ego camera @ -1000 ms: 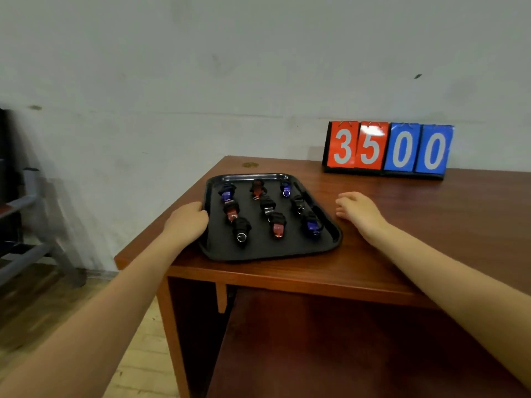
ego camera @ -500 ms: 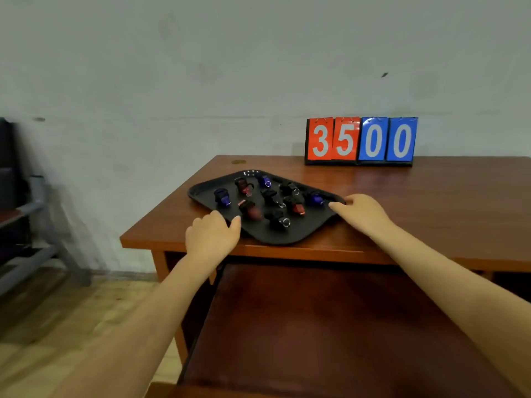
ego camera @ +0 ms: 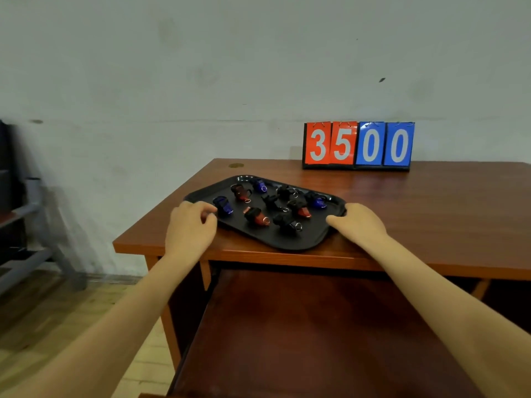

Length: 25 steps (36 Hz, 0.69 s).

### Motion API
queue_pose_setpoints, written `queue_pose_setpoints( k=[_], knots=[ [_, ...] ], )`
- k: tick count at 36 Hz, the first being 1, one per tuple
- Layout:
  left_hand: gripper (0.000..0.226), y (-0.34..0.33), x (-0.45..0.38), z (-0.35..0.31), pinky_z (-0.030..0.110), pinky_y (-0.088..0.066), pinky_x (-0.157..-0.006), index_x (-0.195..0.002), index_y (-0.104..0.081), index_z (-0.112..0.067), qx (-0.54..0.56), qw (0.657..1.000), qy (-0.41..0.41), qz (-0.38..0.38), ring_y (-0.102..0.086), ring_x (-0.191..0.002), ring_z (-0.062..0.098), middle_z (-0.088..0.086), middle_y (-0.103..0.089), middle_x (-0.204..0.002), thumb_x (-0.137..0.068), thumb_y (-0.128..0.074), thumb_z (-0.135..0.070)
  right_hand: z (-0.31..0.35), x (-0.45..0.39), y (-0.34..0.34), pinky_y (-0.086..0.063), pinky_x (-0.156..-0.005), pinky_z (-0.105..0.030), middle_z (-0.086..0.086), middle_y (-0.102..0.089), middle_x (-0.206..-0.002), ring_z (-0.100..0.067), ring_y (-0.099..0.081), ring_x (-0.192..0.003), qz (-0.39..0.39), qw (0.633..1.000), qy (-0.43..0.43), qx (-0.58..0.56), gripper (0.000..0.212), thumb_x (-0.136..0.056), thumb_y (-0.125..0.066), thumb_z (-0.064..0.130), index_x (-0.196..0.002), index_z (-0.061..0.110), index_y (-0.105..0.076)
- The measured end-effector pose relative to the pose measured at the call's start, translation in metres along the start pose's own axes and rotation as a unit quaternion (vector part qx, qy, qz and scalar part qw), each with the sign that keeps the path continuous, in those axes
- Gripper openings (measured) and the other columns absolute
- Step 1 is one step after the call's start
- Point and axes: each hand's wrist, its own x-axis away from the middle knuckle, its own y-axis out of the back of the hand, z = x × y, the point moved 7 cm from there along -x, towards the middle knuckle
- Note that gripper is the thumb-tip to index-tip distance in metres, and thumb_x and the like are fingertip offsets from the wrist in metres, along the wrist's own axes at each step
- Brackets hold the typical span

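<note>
Nine small blue, red and black pieces (ego camera: pixel 256 216) are held in the black tray (ego camera: pixel 311 238), its rim gripped by the right hand (ego camera: pixel 357 224) and, seemingly, the left hand (ego camera: pixel 189 228).

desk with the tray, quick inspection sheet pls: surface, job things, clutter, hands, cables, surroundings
surface: wooden desk, tray near its front edge
job's things: black tray lying skewed; nine small pieces, red, blue and black, loose on it
clutter: flip scoreboard reading 3500 at the back
grippers: left hand curled on the tray's left rim; right hand grips its right corner
cables: nothing seen
surroundings: pale wall, wood floor, grey metal frame at left
</note>
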Motion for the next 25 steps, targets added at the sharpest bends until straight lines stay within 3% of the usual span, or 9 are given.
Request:
queue_pose_setpoints(
  k=[2,5,10,13,15,17,18,22,25],
  knots=[
    [0.028,0.003,-0.013,0.008,0.039,-0.051,-0.081,-0.111,-0.065,-0.027,-0.013,1.000,0.013,0.000,-0.056,-0.102,0.028,0.003,-0.060,-0.111,-0.089,-0.048,-0.024,-0.003,-0.004,0.001,-0.038,-0.054,-0.028,-0.004,-0.055,-0.069,-0.020,-0.053,-0.061,0.008,1.000,0.001,0.001,0.028,-0.078,-0.056,0.040,-0.073,0.013,-0.055],
    [0.034,0.004,-0.029,0.017,0.046,-0.044,-0.096,-0.122,-0.060,-0.019,-0.040,0.998,0.041,0.002,-0.042,-0.121,0.033,0.013,-0.054,-0.122,-0.091,-0.048,-0.023,-0.009,-0.010,0.004,-0.041,-0.056,-0.029,-0.005,-0.061,-0.072,-0.020,-0.056,-0.062,0.019,1.000,-0.002,0.001,0.029,-0.080,-0.057,0.039,-0.082,0.011,-0.064],
    [0.045,-0.004,-0.055,0.031,0.047,-0.038,-0.100,-0.138,-0.046,-0.010,-0.084,0.989,0.107,0.065,-0.032,-0.130,0.039,0.023,-0.041,-0.136,-0.096,-0.043,-0.026,-0.025,-0.019,0.012,-0.045,-0.061,-0.031,-0.011,-0.070,-0.091,-0.024,-0.065,-0.079,0.009,1.000,-0.006,0.011,0.031,-0.083,-0.057,0.034,-0.098,0.009,-0.067],
    [0.046,-0.018,-0.069,0.044,0.044,-0.042,-0.097,-0.137,-0.047,-0.007,-0.097,0.980,0.123,0.122,-0.045,-0.123,0.037,0.022,-0.048,-0.136,-0.098,-0.041,-0.030,-0.032,-0.025,0.014,-0.040,-0.056,-0.030,-0.008,-0.058,-0.069,-0.023,-0.054,-0.061,0.008,1.000,-0.010,0.028,0.022,-0.082,-0.052,0.029,-0.076,0.009,-0.061],
    [0.034,-0.027,-0.076,0.045,0.038,-0.045,-0.085,-0.107,-0.062,-0.006,-0.083,0.978,0.108,0.155,-0.056,-0.099,0.029,0.018,-0.061,-0.111,-0.099,-0.040,-0.030,-0.033,-0.029,0.015,-0.039,-0.055,-0.030,-0.005,-0.052,-0.065,-0.021,-0.049,-0.058,0.008,0.999,-0.016,0.044,0.019,-0.082,-0.051,0.026,-0.069,0.013,-0.053],
    [0.037,-0.034,-0.081,0.043,0.033,-0.045,-0.072,-0.073,-0.054,-0.009,-0.083,0.977,0.092,0.174,-0.055,-0.074,0.025,0.012,-0.058,-0.080,-0.099,-0.039,-0.031,-0.033,-0.032,0.018,-0.039,-0.054,-0.029,-0.003,-0.051,-0.064,-0.021,-0.049,-0.058,0.006,0.998,-0.022,0.053,0.018,-0.083,-0.051,0.024,-0.068,0.013,-0.052],
    [0.039,-0.037,-0.081,0.042,0.032,-0.045,-0.069,-0.068,-0.051,-0.011,-0.091,0.975,0.084,0.183,-0.055,-0.070,0.024,0.010,-0.056,-0.073,-0.099,-0.040,-0.031,-0.034,-0.034,0.019,-0.039,-0.054,-0.028,-0.003,-0.051,-0.064,-0.021,-0.049,-0.058,0.003,0.998,-0.026,0.055,0.017,-0.083,-0.051,0.023,-0.069,0.013,-0.053],
    [0.026,-0.040,-0.077,0.035,0.033,-0.052,-0.075,-0.086,-0.061,-0.020,-0.152,0.968,0.060,0.191,-0.062,-0.080,0.020,0.003,-0.067,-0.087,-0.098,-0.043,-0.034,-0.041,-0.039,0.021,-0.038,-0.053,-0.028,-0.004,-0.051,-0.062,-0.022,-0.048,-0.055,-0.009,0.999,-0.035,0.040,0.017,-0.083,-0.054,0.024,-0.072,0.011,-0.057],
    [0.026,-0.038,-0.073,0.033,0.034,-0.051,-0.072,-0.087,-0.063,-0.016,-0.170,0.967,0.056,0.183,-0.063,-0.079,0.021,0.006,-0.067,-0.085,-0.096,-0.045,-0.033,-0.044,-0.038,0.022,-0.043,-0.052,-0.026,-0.006,-0.066,-0.069,-0.021,-0.061,-0.061,-0.007,0.999,-0.027,0.042,0.029,-0.087,-0.061,0.036,-0.078,0.009,-0.068]
  ],
)
